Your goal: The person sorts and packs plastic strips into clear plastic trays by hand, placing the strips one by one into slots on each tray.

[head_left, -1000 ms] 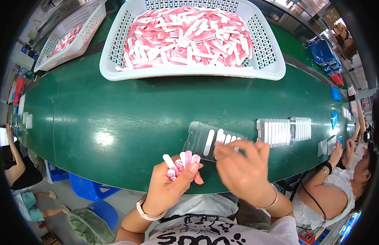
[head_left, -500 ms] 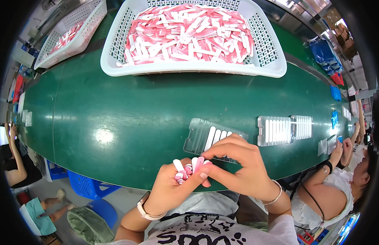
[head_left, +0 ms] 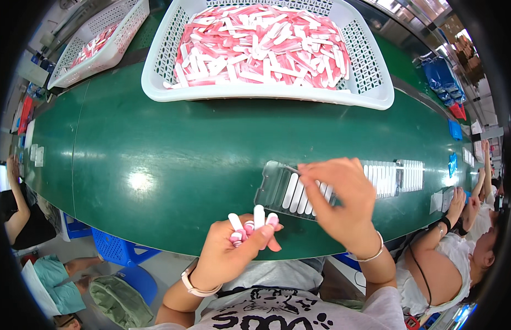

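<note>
My left hand is closed round a bunch of small flat pink-and-white sticks with rounded ends, like little nail files. Their tips fan out above the thumb and fingers. Just right of it, a clear plastic tray lies slightly askew on the green table, holding a row of white sticks; its left end is bare. Over the tray's far edge, my right hand has thumb and forefinger brought together near the tops of the sticks. Whatever is between those fingertips is hidden, and the hand covers the tray's right part.
A large white perforated basket heaped with pink-and-white sticks stands at the far side of the green table. Another basket is at far left. More filled trays lie to the right, near a co-worker's arms.
My right hand has moved from the sticks in my left hand up and right over the tray. One white stick now stands up higher in my left hand. The view has shifted slightly.
</note>
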